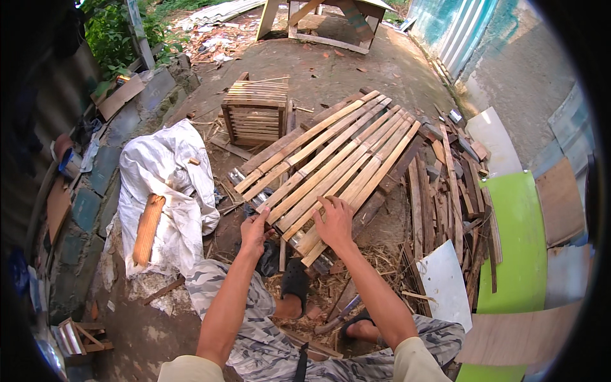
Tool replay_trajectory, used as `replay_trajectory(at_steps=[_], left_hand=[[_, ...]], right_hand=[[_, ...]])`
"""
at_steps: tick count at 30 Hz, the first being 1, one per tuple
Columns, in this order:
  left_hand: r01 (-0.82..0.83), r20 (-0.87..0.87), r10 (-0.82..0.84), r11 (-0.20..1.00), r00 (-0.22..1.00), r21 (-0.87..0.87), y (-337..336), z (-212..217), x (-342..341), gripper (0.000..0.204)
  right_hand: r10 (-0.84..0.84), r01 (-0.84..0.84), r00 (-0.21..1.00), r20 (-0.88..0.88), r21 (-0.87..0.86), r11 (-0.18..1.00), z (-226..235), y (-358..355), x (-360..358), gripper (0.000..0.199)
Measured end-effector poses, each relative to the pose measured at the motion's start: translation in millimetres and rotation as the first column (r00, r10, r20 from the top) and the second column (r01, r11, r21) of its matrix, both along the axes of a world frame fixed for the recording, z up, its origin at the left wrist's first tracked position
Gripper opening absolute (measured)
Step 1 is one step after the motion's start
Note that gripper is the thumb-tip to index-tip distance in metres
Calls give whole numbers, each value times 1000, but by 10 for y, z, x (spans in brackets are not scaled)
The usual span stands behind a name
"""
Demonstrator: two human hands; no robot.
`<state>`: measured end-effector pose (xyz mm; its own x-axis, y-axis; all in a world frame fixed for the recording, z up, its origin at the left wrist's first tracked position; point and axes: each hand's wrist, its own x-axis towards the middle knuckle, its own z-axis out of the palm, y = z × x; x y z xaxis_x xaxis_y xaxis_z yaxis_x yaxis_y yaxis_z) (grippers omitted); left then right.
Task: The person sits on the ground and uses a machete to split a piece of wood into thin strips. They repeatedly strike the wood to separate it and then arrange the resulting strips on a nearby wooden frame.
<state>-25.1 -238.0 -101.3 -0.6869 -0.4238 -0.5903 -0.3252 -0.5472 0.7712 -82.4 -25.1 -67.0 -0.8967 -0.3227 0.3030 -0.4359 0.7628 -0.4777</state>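
Several long bamboo slats (pixel 331 167) lie side by side in a slanting row before me, fanned a little, with narrow gaps between some. They rest across wooden boards. At the slats' near left end my left hand (pixel 254 233) is closed, thumb and fingers pinching the end of one bamboo slat. My right hand (pixel 335 221) rests on the near right part of the row, fingers apart and bent over the slats, gripping none. A dark wooden board (pixel 272 149) runs along the row's left edge. What supports the slats underneath is partly hidden.
Beyond the row stands a small slatted wooden frame (pixel 256 114). On the left, a white sack (pixel 167 167) bears a wood block (pixel 149 230). Scrap wood (pixel 439 204) and a green panel (pixel 514 235) lie right. A wooden table (pixel 331 41) stands far ahead.
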Motion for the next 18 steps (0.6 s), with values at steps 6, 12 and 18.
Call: replay_trajectory(at_steps=[6,12,18], left_hand=[[-5,-6,4,998,1000,-56,-58,-54,-16,32],[-49,-39,47,997,998,-59,-93,-123,-26,30],[-72,-70,66,994,995,-84,-87,-62,-24,26]], right_hand=[[-19,17,1000,15,122,992,-16,-417,-481,41],[-75,67,997,27,209,976,-59,-616,-659,49],[-69,55,995,68,194,980,-136,-689,-685,53]])
